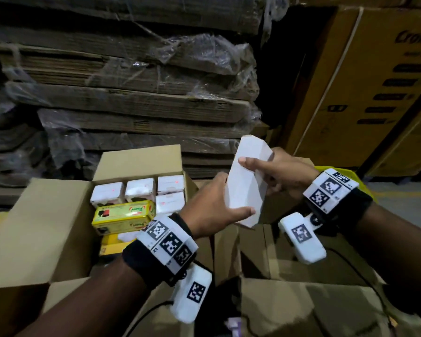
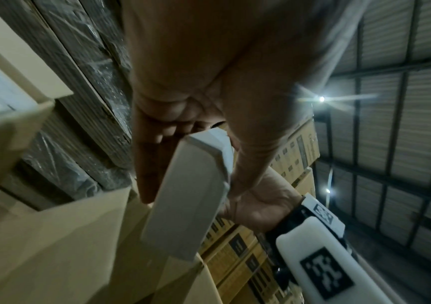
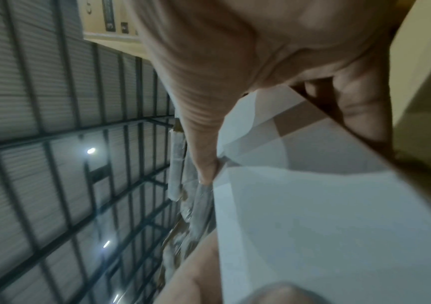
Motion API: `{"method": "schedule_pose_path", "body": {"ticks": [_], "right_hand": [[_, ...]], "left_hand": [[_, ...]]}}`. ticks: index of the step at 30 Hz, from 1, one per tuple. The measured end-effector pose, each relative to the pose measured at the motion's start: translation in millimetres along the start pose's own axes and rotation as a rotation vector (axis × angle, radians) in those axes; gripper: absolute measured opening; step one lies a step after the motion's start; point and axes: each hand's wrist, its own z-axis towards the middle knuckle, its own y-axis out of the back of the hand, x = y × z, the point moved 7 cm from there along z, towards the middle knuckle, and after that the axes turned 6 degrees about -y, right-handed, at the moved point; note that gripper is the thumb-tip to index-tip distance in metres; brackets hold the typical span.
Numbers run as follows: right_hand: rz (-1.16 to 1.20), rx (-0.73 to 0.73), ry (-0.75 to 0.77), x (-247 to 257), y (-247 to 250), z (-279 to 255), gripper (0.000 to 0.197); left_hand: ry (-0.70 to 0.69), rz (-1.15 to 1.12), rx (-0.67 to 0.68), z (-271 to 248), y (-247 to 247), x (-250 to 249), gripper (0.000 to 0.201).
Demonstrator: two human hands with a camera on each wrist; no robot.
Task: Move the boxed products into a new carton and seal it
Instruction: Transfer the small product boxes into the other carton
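Note:
A long white product box (image 1: 247, 183) is held up in the air, tilted, between both hands. My left hand (image 1: 213, 206) grips its lower end, thumb on the front face. My right hand (image 1: 277, 170) holds its upper part, thumb lying across the front. The left wrist view shows the white box (image 2: 191, 197) between left fingers and thumb, with the right hand behind it. In the right wrist view the box (image 3: 326, 216) fills the frame under the right thumb (image 3: 204, 156). To the left stands an open carton (image 1: 58, 229) holding several white boxes (image 1: 140, 189) and a yellow box (image 1: 123, 215).
A tall stack of flattened, plastic-wrapped cardboard (image 1: 131, 93) rises behind the carton. A big printed carton (image 1: 374, 93) stands at the right. Another open carton (image 1: 289, 300) with loose flaps lies below the hands. A yellow bin edge (image 1: 350, 175) shows behind the right wrist.

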Motion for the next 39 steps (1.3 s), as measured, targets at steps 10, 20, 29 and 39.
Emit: {"method": "schedule_pose_path", "body": {"ticks": [10, 20, 29, 39], "right_hand": [[-0.384, 0.198, 0.531, 68, -129, -15, 0.113], [-1.059, 0.186, 0.741, 70, -234, -20, 0.099], [-1.228, 0.236, 0.489, 47, -276, -11, 0.087], [-1.437, 0.386, 0.347, 16, -312, 9, 0.092]], "left_hand": [[0.203, -0.154, -0.016, -97, 137, 103, 0.078], [0.307, -0.173, 0.004, -143, 173, 175, 0.051], [0.209, 0.412, 0.156, -146, 157, 190, 0.105], [0.134, 0.771, 0.344, -138, 121, 212, 0.082]]}}
